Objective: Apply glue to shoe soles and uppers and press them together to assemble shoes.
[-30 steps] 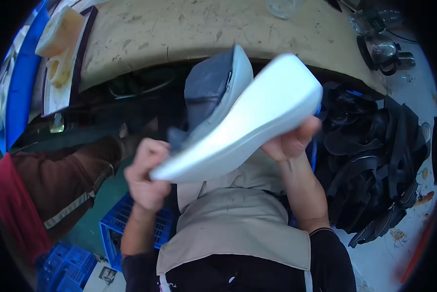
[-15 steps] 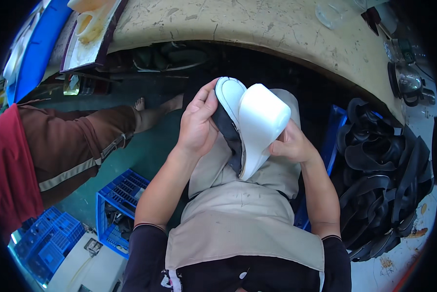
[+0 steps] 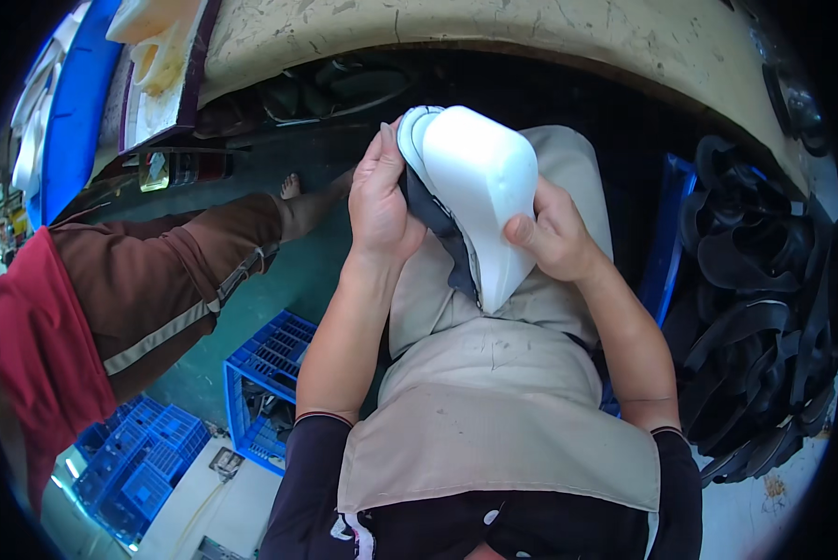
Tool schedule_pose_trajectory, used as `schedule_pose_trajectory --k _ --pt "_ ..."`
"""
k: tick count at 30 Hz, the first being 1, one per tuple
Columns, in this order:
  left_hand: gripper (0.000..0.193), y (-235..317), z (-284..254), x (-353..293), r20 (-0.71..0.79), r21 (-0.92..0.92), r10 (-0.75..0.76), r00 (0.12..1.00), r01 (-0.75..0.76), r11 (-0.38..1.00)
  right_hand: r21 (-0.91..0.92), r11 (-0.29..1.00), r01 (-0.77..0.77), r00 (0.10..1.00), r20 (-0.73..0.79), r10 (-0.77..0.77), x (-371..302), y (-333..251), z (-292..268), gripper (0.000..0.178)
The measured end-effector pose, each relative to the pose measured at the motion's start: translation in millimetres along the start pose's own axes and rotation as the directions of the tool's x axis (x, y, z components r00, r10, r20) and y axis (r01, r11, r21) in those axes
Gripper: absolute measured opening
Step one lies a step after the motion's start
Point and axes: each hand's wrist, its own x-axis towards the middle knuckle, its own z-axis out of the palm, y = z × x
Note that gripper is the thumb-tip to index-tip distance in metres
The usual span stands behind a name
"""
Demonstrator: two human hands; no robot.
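Observation:
Above my lap I hold a white wedge-heeled shoe sole [image 3: 482,168] against a black shoe upper [image 3: 428,203] with a pale underside. The heel block is at the far end and the narrow toe points back toward me. My left hand [image 3: 382,201] is closed round the upper's left side, thumb up near the heel. My right hand [image 3: 557,231] grips the sole from the right, its thumb lying on the white side; its other fingers are mostly hidden behind the sole. The two parts lie together along their length, with a dark seam between them.
A worn beige worktable [image 3: 531,33] curves across the far side. Black shoe uppers [image 3: 750,280] are heaped at right beside a blue crate edge [image 3: 669,238]. Blue crates [image 3: 265,373] stand at lower left. Another person's brown-trousered leg [image 3: 158,280] reaches in from the left.
The sole now lies closer over the upper, covering more of its pale underside. Both hands and the shoe have moved slightly farther away, and the whole view has shifted.

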Motion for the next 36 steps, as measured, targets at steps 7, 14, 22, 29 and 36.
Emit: schedule_pose_trajectory --k 7,14,22,29,36 --pt "0.040 -4.2 -3.6 3.8 0.019 0.002 0.036 0.999 -0.036 0.999 0.034 0.999 0.019 0.999 0.033 -0.020 10.8 2.3 -3.1 0.065" --pt "0.039 -7.7 -8.2 6.3 0.026 0.042 0.041 0.999 -0.042 0.998 0.052 0.998 0.034 0.997 0.062 -0.038 17.3 14.4 -4.6 0.066" --pt "0.042 1.4 -7.3 6.3 0.009 0.022 0.069 0.998 -0.070 0.997 0.045 0.999 0.017 0.998 0.064 -0.019 23.2 7.5 2.4 0.065" --pt "0.041 21.9 -4.3 -0.5 0.046 0.142 0.062 0.997 -0.068 0.987 0.032 0.998 -0.050 0.997 0.057 0.048 19.1 -3.6 7.2 0.070" --pt "0.039 39.6 0.1 -6.0 0.050 0.152 0.119 0.992 -0.125 0.980 -0.013 0.998 -0.064 0.994 0.090 0.065 25.5 -32.8 11.1 0.083"
